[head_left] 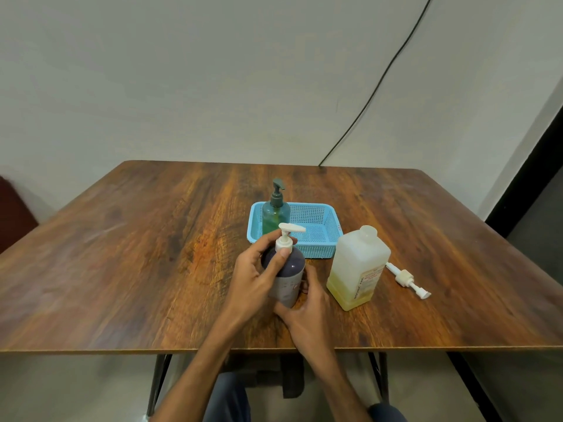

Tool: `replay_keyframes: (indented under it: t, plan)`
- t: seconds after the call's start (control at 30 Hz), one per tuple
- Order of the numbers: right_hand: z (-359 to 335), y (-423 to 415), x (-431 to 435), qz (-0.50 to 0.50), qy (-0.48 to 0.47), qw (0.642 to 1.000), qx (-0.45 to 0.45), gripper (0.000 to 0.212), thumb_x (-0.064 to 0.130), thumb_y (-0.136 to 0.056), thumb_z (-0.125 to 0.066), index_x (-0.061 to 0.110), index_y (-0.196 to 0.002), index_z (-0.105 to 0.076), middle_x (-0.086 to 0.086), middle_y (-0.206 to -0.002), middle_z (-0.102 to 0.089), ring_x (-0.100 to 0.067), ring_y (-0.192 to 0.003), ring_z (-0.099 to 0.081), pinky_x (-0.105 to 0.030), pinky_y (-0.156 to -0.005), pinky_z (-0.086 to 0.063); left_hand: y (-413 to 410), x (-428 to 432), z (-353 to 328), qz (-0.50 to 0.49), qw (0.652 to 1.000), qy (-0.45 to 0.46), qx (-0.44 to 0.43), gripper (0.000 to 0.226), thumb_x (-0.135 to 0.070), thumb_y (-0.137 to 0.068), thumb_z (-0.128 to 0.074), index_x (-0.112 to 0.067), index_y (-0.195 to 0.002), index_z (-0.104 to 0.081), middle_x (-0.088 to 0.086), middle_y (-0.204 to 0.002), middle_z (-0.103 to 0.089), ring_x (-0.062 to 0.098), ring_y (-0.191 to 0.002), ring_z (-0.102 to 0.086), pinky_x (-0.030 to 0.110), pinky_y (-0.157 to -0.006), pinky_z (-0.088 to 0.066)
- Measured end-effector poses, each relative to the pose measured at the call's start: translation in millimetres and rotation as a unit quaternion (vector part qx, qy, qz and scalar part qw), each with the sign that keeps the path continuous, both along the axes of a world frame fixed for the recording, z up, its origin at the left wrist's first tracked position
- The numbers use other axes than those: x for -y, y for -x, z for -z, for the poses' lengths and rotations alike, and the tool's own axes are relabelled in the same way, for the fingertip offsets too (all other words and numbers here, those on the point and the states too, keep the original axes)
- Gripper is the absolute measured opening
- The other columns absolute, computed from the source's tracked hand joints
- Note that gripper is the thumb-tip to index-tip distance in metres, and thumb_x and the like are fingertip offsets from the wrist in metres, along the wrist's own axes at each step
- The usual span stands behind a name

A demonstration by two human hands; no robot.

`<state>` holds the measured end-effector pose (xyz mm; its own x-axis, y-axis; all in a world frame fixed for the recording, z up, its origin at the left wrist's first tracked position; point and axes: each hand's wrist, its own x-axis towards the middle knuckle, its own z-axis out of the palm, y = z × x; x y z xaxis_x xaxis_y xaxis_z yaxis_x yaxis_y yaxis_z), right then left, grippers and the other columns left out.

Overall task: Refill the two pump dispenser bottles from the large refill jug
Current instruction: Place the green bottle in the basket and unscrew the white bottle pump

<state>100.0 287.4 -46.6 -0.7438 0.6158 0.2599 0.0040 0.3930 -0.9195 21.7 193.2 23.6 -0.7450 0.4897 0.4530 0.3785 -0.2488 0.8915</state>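
Wood-grain table (122, 269), seen from above and in front, carries all the items, grouped right of centre. Blue perforated plastic basket (318, 249) sits toward the far side. Translucent refill jug (359, 263) stands upright just right of the basket's near corner, with yellow liquid filling roughly its lower third. Whether its neck is capped or open cannot be told. Dark purple pump bottle (289, 278) stands upright on the table just near the basket and left of the jug, its white pump head (288, 236) seated at the neck with the spout pointing right. Teal pump bottle (275, 214) stands in the far-left corner of the basket, pump fitted, with some liquid visible in its lower part.

Left hand (256, 278) wraps the purple bottle's shoulder from the left, fingers curled behind it and the thumb (283, 254) pressed against the pump collar. Right hand (304, 312) grips the lower body of the same bottle from the near right, steadying it. Loose white pump with dip tube (406, 278) lies flat on the table right of the jug, apart from both hands.

Progress, as judged: the jug appears readied for pouring, since a pump lies removed beside it. The grip on the purple bottle's collar suggests twisting, though opening and closing cannot be told apart. The teal bottle's fill level does not settle whether it has been refilled.
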Motion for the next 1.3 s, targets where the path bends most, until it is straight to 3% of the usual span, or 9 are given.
replay_keyframes:
  t: [0.17, 0.33, 0.47, 0.7, 0.9, 1.07, 1.17, 1.3]
  plan:
    - [-1, 1, 2, 0.002, 0.004, 1.000, -0.001, 0.088, 0.041, -0.068, -0.089, 0.045, -0.141, -0.040, 0.023, -0.135, -0.054, 0.002, -0.126, -0.050, -0.037, -0.102, -0.052, -1, -2, -14, -0.058, 0.998, -0.035, -0.008, 0.028, -0.011, -0.088, -0.074, -0.025, -0.112, -0.071, -0.012, -0.108, -0.076, 0.007, -0.105, -0.071, 0.018, -0.084, -0.056]
    - [-3, 0, 2, 0.001, -0.002, 1.000, 0.001, 0.092, 0.046, -0.067, -0.088, 0.040, -0.144, -0.039, 0.020, -0.139, -0.052, 0.000, -0.128, -0.049, -0.034, -0.105, -0.050, 2, -6, -35, -0.100, 0.990, -0.097, 0.008, 0.025, -0.014, -0.081, -0.081, -0.013, -0.105, -0.073, 0.000, -0.101, -0.078, 0.015, -0.099, -0.074, 0.022, -0.080, -0.058]
    - [-4, 0, 1, 0.000, -0.005, 1.000, 0.003, 0.090, 0.042, -0.066, -0.090, 0.037, -0.142, -0.042, 0.018, -0.138, -0.054, 0.000, -0.127, -0.050, -0.032, -0.104, -0.050, 6, 3, -59, -0.117, 0.978, -0.166, 0.043, 0.031, -0.017, -0.076, -0.083, -0.015, -0.104, -0.073, 0.003, -0.101, -0.079, 0.017, -0.095, -0.076, 0.027, -0.083, -0.060]
    - [-1, 1, -2, 0.002, -0.007, 1.000, 0.005, 0.087, 0.040, -0.065, -0.092, 0.036, -0.138, -0.045, 0.017, -0.132, -0.058, 0.000, -0.122, -0.054, -0.033, -0.100, -0.053, 17, 37, -69, -0.172, 0.956, -0.234, 0.049, 0.037, -0.018, -0.080, -0.085, -0.015, -0.113, -0.070, 0.008, -0.110, -0.076, 0.027, -0.105, -0.073, 0.040, -0.092, -0.059]
    - [4, 3, -3, 0.000, -0.004, 1.000, 0.009, 0.091, 0.042, -0.065, -0.092, 0.034, -0.141, -0.043, 0.015, -0.138, -0.054, -0.004, -0.127, -0.050, -0.030, -0.103, -0.049, 27, 54, -22, -0.270, 0.958, -0.083, -0.048, 0.033, -0.009, -0.084, -0.082, -0.017, -0.114, -0.069, -0.001, -0.108, -0.075, 0.021, -0.101, -0.071, 0.040, -0.087, -0.059]
    - [6, 4, -4, -0.001, 0.001, 1.000, 0.021, 0.089, 0.043, -0.066, -0.091, 0.043, -0.138, -0.039, 0.021, -0.139, -0.049, 0.005, -0.123, -0.047, -0.018, -0.099, -0.043, 31, 62, 24, -0.292, 0.948, 0.079, -0.097, 0.025, -0.022, -0.087, -0.080, -0.035, -0.104, -0.068, -0.019, -0.098, -0.070, 0.004, -0.093, -0.068, 0.027, -0.080, -0.060]
    - [5, 3, -4, 0.007, -0.006, 1.000, 0.026, 0.089, 0.046, -0.065, -0.091, 0.044, -0.137, -0.039, 0.023, -0.137, -0.048, 0.007, -0.120, -0.046, -0.013, -0.094, -0.040, 33, 64, 40, -0.294, 0.934, 0.167, -0.116, 0.022, -0.020, -0.087, -0.078, -0.032, -0.102, -0.066, -0.020, -0.095, -0.067, -0.004, -0.092, -0.063, 0.021, -0.076, -0.057]
    - [4, 3, -3, 0.015, -0.015, 0.999, 0.027, 0.090, 0.048, -0.064, -0.091, 0.055, -0.132, -0.033, 0.038, -0.128, -0.043, 0.023, -0.114, -0.042, -0.004, -0.088, -0.035, 31, 64, 46, -0.291, 0.914, 0.252, -0.124, 0.026, -0.012, -0.084, -0.079, -0.027, -0.099, -0.063, -0.010, -0.096, -0.066, 0.003, -0.083, -0.061, 0.021, -0.072, -0.052]
